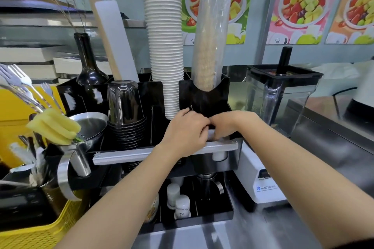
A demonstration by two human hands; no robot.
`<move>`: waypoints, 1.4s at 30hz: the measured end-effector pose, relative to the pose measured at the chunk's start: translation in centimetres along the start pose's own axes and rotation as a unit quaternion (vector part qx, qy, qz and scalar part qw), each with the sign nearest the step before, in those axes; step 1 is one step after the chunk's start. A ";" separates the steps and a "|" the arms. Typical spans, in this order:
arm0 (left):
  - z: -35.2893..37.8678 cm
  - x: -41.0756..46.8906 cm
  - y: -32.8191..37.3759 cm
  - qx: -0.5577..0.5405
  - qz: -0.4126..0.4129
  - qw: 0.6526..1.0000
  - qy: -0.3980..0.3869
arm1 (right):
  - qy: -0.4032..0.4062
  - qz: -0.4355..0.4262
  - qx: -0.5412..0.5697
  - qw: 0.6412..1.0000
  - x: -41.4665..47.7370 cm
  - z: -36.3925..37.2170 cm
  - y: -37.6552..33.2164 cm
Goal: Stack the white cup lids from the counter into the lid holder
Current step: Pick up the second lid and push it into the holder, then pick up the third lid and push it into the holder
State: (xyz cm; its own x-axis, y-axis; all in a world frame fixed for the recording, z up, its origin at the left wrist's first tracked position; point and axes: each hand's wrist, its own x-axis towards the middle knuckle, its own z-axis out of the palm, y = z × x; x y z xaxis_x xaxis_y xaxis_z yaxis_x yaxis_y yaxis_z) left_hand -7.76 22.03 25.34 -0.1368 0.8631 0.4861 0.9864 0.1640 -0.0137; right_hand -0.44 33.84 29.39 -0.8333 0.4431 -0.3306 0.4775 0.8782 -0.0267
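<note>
My left hand (186,131) and my right hand (226,125) meet fingertip to fingertip over the front right compartment of the black lid holder (204,97). Both sets of fingers are curled around a small white stack of cup lids (211,134). Only a thin white edge of the lids shows between the hands; the rest is hidden under my fingers. The lids sit low in the compartment, just behind the holder's grey front rail (162,152).
In the holder stand a tall stack of white paper cups (164,46), a plastic-sleeved cup stack (210,36) and upturned black cups (125,111). A blender (281,95) stands right. A bottle (89,66), a steel funnel (85,127) and a yellow basket (30,232) crowd the left.
</note>
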 end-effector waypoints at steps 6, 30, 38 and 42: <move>-3.3 -7.2 0.1 -0.058 -0.069 0.981 0.173 | 0.277 -0.035 0.069 0.958 -5.4 0.8 -1.2; 8.3 -37.9 -1.6 -0.147 -0.354 0.894 -0.231 | 0.012 -0.164 0.188 0.968 -5.1 31.7 -20.4; 8.1 -38.2 -1.0 -0.276 -0.393 0.858 -0.181 | 0.114 -0.153 0.224 0.956 -5.3 33.0 -20.7; 6.6 -36.1 -1.2 -0.408 -0.472 0.781 -0.035 | 0.177 -0.163 0.268 0.933 -6.3 31.2 -20.7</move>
State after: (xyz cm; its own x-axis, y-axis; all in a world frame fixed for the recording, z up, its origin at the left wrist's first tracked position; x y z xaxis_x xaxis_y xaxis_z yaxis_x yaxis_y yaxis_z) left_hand -4.62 -6.18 2.05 -0.8147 0.5702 -0.1054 0.1694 0.4079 0.8972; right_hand 3.62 7.25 2.58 -0.9533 0.2824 0.1073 0.1735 0.8025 -0.5708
